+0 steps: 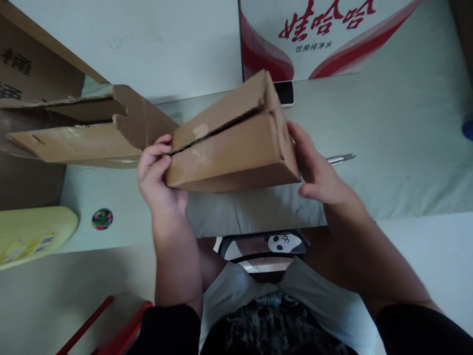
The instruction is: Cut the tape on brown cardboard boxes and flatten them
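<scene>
A small closed cardboard box [236, 153] is tilted above the green-covered table, with a dark seam running along its top between two flaps. My left hand [159, 175] grips its left end, fingers on the top edge and thumb low. At the opposite end, my right hand [320, 172] presses its fingers against the side, while its thumb stands off the lower corner. Partly hidden behind my right hand lies a slim silvery tool [342, 159] with a pointed tip; its exact kind I cannot tell.
An open cardboard box [84, 140] stands at left, near a yellow bottle [37, 234] and a round colourful sticker [102, 219]. Behind are a phone [284, 93] and a white-and-red carton [314, 64]. Red bars [121, 328] show at lower left, beside my legs.
</scene>
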The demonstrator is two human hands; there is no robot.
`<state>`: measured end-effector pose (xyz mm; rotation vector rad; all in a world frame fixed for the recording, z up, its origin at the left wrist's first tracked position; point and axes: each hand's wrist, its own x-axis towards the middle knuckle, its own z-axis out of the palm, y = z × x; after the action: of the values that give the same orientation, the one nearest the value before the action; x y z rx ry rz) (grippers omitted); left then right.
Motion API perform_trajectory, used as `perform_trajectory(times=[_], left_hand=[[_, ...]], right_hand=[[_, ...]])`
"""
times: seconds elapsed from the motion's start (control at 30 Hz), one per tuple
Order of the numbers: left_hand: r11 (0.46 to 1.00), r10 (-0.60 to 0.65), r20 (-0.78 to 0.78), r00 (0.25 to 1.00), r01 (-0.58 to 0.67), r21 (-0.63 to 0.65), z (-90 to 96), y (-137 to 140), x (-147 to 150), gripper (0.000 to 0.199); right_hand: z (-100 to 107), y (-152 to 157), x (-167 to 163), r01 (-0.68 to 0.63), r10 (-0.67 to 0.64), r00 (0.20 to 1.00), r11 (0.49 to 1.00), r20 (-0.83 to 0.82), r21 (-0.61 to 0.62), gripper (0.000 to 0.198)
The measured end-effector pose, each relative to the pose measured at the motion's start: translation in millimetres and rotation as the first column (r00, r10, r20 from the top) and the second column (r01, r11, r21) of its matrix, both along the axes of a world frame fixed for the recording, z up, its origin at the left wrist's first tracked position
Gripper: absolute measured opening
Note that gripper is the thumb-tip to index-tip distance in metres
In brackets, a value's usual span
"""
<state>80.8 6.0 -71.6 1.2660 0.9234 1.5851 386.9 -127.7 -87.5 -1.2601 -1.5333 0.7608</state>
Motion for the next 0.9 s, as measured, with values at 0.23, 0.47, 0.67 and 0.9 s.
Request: perform_trajectory(times=[0.23, 0.47, 0.67, 0.9], left_hand=[[0.995, 0.016, 0.163, 0.987, 0.0, -0.102, 3.9, 4, -1, 0.019], [0.981, -0.107, -0.002, 0.994, 0.105, -0.166, 7.3, -11, 5, 0.033], [0.984, -0.149, -0.072, 0.986, 0.155, 0.086, 18.9, -20, 11, 0.026], [0.949, -0.262, -0.177, 0.949, 0.287, 0.131, 6.6, -27, 9, 0.081]], right_hand=[[0, 0, -8, 0.039, -0.044, 0.997, 0.996, 0.066, 0.085, 0.126], [4, 4, -3, 0.088, -0.125, 0.917, 0.99, -0.378, -0.114, 0.096], [20, 6, -9, 0.041, -0.161, 0.748, 0.979, -0.644, -0.197, 0.073], [11, 13, -9, 0.09, -0.349, 0.649, 0.918, -0.676, -0.387, 0.057]])
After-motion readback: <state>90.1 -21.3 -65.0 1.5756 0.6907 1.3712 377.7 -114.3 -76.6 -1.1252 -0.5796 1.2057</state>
